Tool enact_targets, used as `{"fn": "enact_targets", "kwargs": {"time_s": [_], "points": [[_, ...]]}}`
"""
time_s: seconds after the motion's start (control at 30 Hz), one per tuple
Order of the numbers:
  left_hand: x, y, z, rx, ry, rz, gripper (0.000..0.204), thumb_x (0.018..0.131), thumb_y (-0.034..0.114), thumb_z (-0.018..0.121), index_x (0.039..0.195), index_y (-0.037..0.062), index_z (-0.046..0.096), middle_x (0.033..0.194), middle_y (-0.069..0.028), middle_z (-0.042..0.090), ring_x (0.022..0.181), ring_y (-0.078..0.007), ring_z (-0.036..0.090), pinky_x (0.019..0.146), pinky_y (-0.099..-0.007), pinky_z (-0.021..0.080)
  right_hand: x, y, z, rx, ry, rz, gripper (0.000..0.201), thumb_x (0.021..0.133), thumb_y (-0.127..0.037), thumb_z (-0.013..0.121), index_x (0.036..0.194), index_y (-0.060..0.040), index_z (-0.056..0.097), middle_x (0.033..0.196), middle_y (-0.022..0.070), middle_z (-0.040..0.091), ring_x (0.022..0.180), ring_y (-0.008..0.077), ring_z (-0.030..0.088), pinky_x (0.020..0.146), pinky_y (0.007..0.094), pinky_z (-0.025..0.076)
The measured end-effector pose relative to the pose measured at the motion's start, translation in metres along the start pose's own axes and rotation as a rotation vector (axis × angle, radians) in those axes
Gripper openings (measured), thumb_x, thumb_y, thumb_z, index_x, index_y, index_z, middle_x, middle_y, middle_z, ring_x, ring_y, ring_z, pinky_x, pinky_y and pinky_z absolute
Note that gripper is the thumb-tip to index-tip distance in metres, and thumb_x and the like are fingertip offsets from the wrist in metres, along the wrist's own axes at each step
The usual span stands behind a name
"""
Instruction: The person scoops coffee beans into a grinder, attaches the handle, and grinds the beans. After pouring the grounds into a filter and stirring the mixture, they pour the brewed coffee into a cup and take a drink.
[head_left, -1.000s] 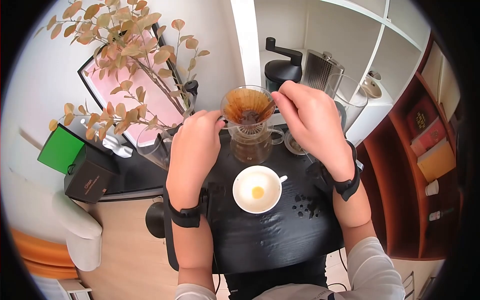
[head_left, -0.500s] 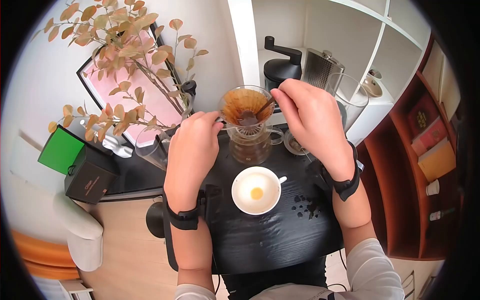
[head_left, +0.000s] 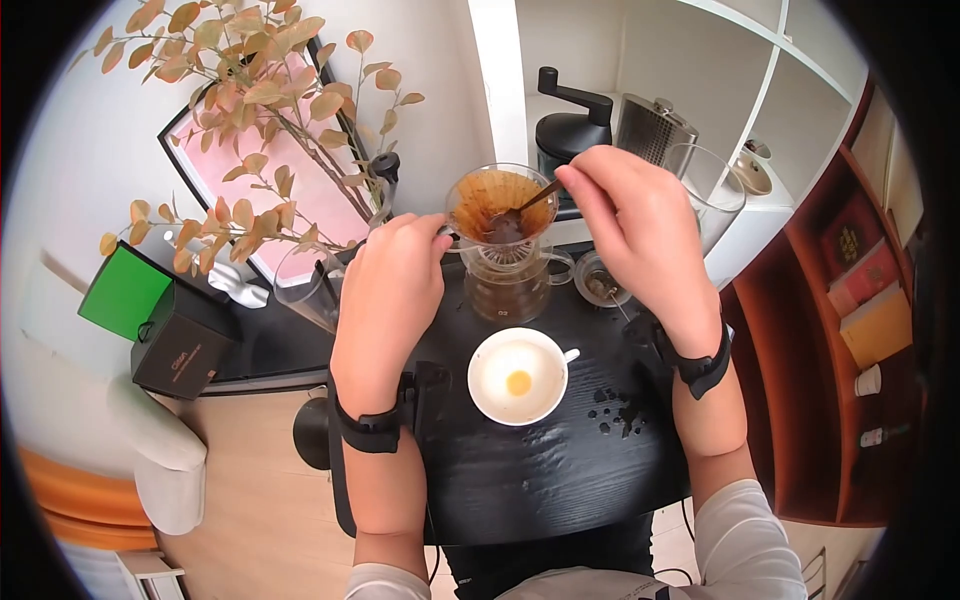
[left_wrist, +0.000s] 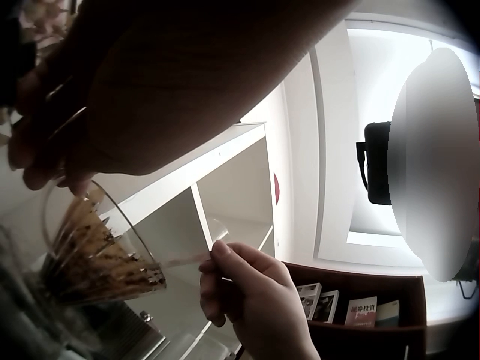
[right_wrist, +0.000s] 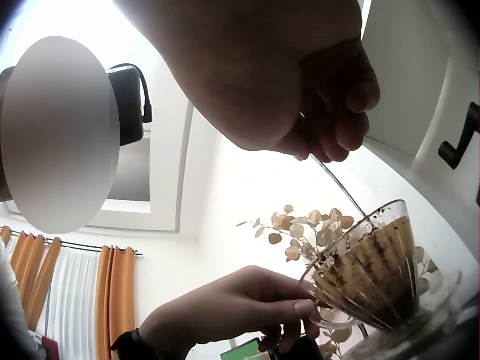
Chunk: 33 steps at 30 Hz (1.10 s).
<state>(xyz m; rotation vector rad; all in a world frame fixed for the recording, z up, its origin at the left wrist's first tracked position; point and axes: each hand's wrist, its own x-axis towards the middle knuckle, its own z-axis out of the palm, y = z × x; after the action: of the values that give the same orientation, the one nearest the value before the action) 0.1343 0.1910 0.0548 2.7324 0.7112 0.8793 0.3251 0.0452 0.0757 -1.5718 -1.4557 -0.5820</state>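
A clear glass dripper point(head_left: 512, 252) with a brown-stained paper filter point(head_left: 478, 203) and dark wet grounds sits on a glass server point(head_left: 508, 293). My left hand point(head_left: 392, 300) holds the dripper's handle at its left side. Between the thumb and fingers of my right hand point(head_left: 640, 235) is a thin spoon or stirrer point(head_left: 541, 194), its lower end down in the grounds. The right wrist view shows its thin metal shaft point(right_wrist: 339, 184) slanting into the dripper point(right_wrist: 375, 277). In front of the server stands a white cup point(head_left: 505, 405) with a little yellow liquid.
Behind my right hand are a black hand grinder point(head_left: 572, 135), a metal flask point(head_left: 655, 130) and a tall clear glass point(head_left: 712, 205). A small round dish point(head_left: 600, 280) lies right of the server. Another glass point(head_left: 306, 290) and a dark box point(head_left: 180, 345) stand left. Water drops point(head_left: 618, 412) spot the tabletop.
The spoon or stirrer has shifted in the filter, with more of its shaft showing. My right hand has moved slightly right and up, while my left hand has kept its hold on the handle.
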Motion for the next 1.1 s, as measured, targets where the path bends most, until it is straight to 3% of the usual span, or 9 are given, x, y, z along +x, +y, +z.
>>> {"fn": "enact_targets", "kwargs": {"time_s": [0.27,0.7,0.77,0.9,1.0,1.1], "points": [[0.001,-0.002,0.0,-0.014,0.014,-0.003,0.023,0.096,0.006,0.068,0.115,-0.0052,0.074,0.093,-0.0235,0.074,0.085,-0.039,0.072,0.079,-0.0435,0.056,-0.002,-0.003,0.002,-0.046,-0.125,-0.025,0.02,0.1,-0.016,0.065,0.085,-0.003,0.064,0.077,0.0166,0.066,0.071,0.041,0.065,0.063,0.0491,0.051],[0.001,-0.005,0.001,-0.016,0.054,0.022,0.021,0.095,0.004,0.069,0.114,-0.004,0.074,0.095,-0.0229,0.075,0.085,-0.0388,0.072,0.079,-0.0434,0.056,0.0,0.003,0.0,-0.02,-0.087,-0.075,0.02,0.1,-0.016,0.067,0.086,-0.0024,0.064,0.077,0.0151,0.063,0.071,0.0398,0.064,0.061,0.0472,0.049],[0.001,-0.002,0.0,-0.061,0.003,-0.053,0.017,0.098,0.008,0.066,0.11,0.0006,0.075,0.097,-0.0198,0.071,0.095,-0.0426,0.068,0.083,-0.0505,0.055,0.0,0.004,0.0,-0.026,-0.094,-0.074,0.021,0.1,-0.016,0.067,0.085,-0.0021,0.063,0.077,0.0158,0.063,0.07,0.0408,0.063,0.062,0.0479,0.049],[0.001,-0.002,-0.001,-0.05,0.001,-0.05,0.016,0.098,0.008,0.066,0.11,0.0008,0.075,0.097,-0.0196,0.071,0.094,-0.0421,0.068,0.082,-0.0504,0.055,0.0,0.0,-0.005,0.026,-0.146,-0.008,0.022,0.1,-0.016,0.065,0.084,-0.0014,0.063,0.077,0.0167,0.063,0.07,0.0414,0.062,0.062,0.0478,0.048],[0.001,-0.005,0.001,-0.037,0.041,0.007,0.02,0.094,0.003,0.068,0.112,-0.0047,0.074,0.093,-0.0228,0.073,0.085,-0.0398,0.071,0.078,-0.0446,0.055,0.001,-0.003,-0.008,0.078,-0.161,0.012,0.019,0.099,-0.013,0.066,0.086,-0.0008,0.065,0.076,0.0166,0.063,0.069,0.0407,0.062,0.061,0.0462,0.048],[0.0,-0.006,0.002,-0.035,0.057,0.015,0.019,0.094,0.003,0.068,0.111,-0.0048,0.074,0.093,-0.0227,0.072,0.086,-0.0402,0.07,0.078,-0.045,0.055,0.002,-0.002,-0.008,0.097,-0.06,-0.033,0.014,0.098,-0.011,0.069,0.089,-0.0007,0.067,0.076,0.0158,0.063,0.067,0.0391,0.062,0.06,0.0447,0.048]]}}
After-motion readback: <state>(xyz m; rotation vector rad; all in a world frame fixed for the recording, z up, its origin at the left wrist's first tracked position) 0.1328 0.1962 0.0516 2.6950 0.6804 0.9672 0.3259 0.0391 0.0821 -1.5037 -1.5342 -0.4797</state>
